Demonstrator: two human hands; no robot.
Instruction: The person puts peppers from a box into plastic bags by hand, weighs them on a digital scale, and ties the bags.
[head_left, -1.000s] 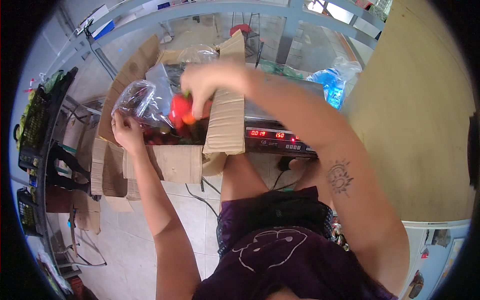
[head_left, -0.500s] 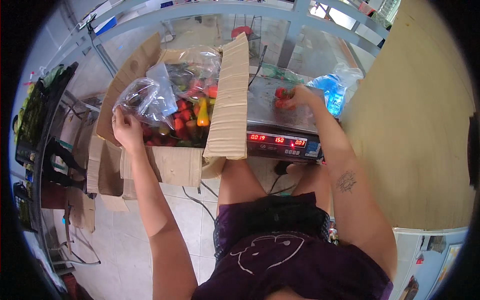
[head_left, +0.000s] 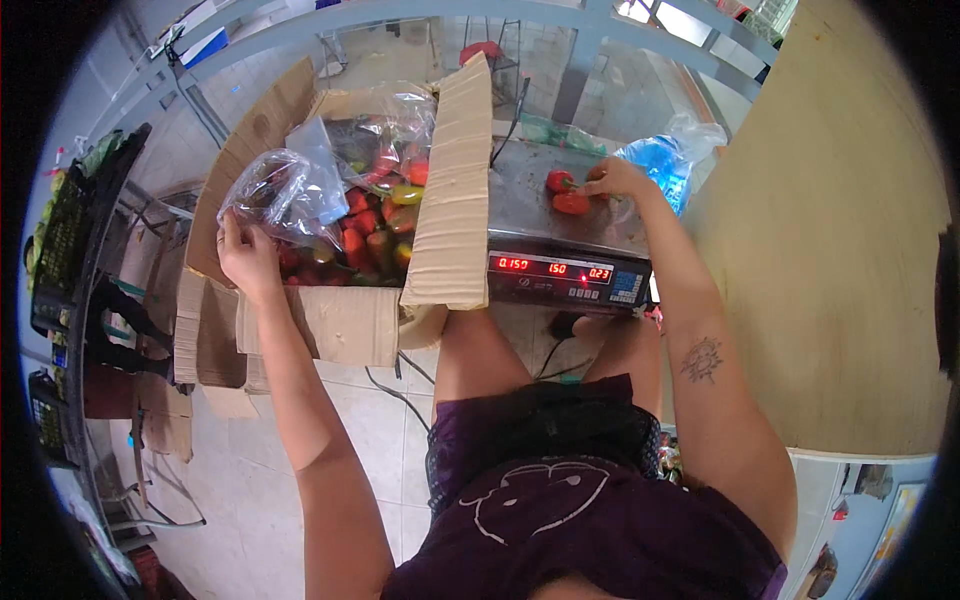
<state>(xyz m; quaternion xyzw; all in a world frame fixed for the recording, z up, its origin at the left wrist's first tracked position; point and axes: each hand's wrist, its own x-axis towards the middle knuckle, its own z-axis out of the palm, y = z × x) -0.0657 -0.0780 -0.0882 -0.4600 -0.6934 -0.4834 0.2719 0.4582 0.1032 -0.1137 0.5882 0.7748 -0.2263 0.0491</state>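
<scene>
Head view: cardboard flap (head_left: 450,190) apparently hides some peppers (head_left: 355,247).

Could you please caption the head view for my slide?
Left hand holding a plastic bag, right hand by red peppers on a digital scale.

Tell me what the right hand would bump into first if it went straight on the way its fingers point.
Probably the red peppers lying on the scale, just left of the right hand; its fingertips may be touching one, depth is unclear.
</scene>
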